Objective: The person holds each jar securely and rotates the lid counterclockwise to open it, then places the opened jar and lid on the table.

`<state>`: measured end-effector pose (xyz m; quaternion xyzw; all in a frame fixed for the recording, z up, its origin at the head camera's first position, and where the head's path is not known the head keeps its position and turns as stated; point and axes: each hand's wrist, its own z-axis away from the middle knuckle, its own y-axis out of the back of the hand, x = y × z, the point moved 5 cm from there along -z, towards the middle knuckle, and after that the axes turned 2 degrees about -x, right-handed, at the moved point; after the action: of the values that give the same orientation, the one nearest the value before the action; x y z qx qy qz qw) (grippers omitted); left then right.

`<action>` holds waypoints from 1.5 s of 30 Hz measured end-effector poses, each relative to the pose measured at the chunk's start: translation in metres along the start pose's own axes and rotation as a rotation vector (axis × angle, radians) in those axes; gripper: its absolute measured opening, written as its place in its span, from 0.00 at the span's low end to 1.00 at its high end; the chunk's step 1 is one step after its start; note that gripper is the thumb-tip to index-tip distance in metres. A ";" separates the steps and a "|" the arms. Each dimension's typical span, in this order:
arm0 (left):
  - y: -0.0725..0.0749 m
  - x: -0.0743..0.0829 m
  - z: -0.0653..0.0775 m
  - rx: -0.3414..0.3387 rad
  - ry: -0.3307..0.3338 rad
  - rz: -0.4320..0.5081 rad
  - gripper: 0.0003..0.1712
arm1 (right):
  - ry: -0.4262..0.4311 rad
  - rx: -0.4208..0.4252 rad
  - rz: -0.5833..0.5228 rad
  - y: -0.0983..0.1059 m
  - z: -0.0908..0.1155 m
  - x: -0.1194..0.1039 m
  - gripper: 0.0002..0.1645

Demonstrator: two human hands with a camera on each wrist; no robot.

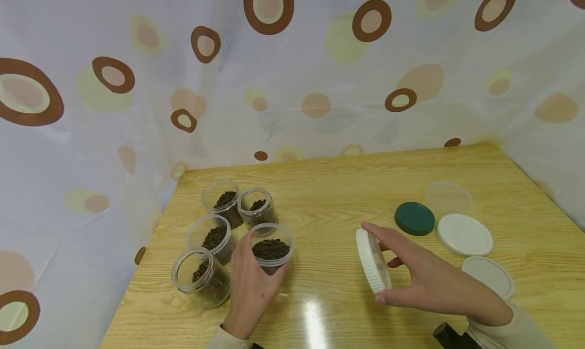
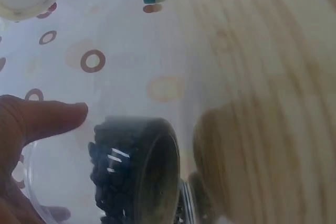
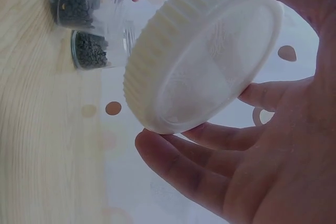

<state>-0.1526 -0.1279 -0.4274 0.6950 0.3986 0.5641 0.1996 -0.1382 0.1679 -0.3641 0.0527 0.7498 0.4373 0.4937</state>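
Observation:
My left hand (image 1: 253,290) grips a clear plastic jar (image 1: 274,262) partly filled with small dark brown pellets (image 1: 269,249). Its mouth is uncovered, and in the left wrist view the jar's base (image 2: 160,177) shows apart from the tabletop, above its shadow. Over the right half of the table, my right hand (image 1: 425,275) holds a white screw lid (image 1: 372,260) on edge, pinched by its rim between thumb and fingers. Ribs run around the lid's side, and its flat top (image 3: 215,66) faces the palm. A gap separates lid and jar.
Several uncovered jars of dark pellets, including a front one (image 1: 212,288) and a back one (image 1: 258,212), stand left of the held jar. At the right lie a green lid (image 1: 415,218), a white lid (image 1: 464,235), a greyish lid (image 1: 489,276) and a clear lid (image 1: 448,196). Patterned sheeting (image 1: 292,74) surrounds the table.

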 end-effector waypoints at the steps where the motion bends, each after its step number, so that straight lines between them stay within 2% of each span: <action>1: -0.001 -0.001 0.000 -0.009 0.021 -0.004 0.56 | -0.004 -0.002 -0.002 0.000 0.000 0.000 0.58; 6: -0.002 -0.006 -0.001 -0.062 0.124 -0.047 0.57 | -0.028 -0.021 -0.011 0.000 0.001 0.003 0.58; 13: -0.002 -0.009 -0.002 -0.158 0.219 -0.123 0.59 | -0.024 -0.032 -0.004 0.000 0.002 0.004 0.58; 16: -0.002 -0.010 -0.002 -0.167 0.231 -0.177 0.58 | -0.017 -0.030 0.000 0.000 0.002 0.003 0.58; 20: -0.002 -0.010 -0.004 -0.162 0.212 -0.236 0.57 | -0.022 -0.033 0.005 -0.001 0.002 0.004 0.57; 26: 0.001 -0.008 -0.005 -0.158 0.208 -0.273 0.58 | -0.035 -0.046 0.017 -0.002 0.001 0.005 0.57; 31: 0.009 -0.001 0.000 -0.156 0.204 -0.273 0.58 | -0.025 -0.042 0.045 -0.001 0.003 0.007 0.57; 34: 0.018 0.004 0.006 -0.132 0.160 -0.280 0.56 | -0.029 -0.059 0.053 -0.002 0.005 0.009 0.57; 37: 0.027 0.009 0.013 -0.115 0.074 -0.295 0.52 | -0.043 -0.083 0.055 -0.004 0.007 0.013 0.56; 40: 0.033 0.017 0.019 -0.094 -0.032 -0.281 0.47 | -0.055 -0.096 0.096 -0.005 0.009 0.016 0.57; 45: 0.039 0.036 0.025 -0.030 -0.260 -0.170 0.39 | -0.081 -0.137 0.155 -0.009 0.014 0.023 0.58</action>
<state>-0.1142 -0.1185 -0.3834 0.7229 0.4183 0.4564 0.3068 -0.1362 0.1823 -0.3887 0.0943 0.6914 0.5219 0.4905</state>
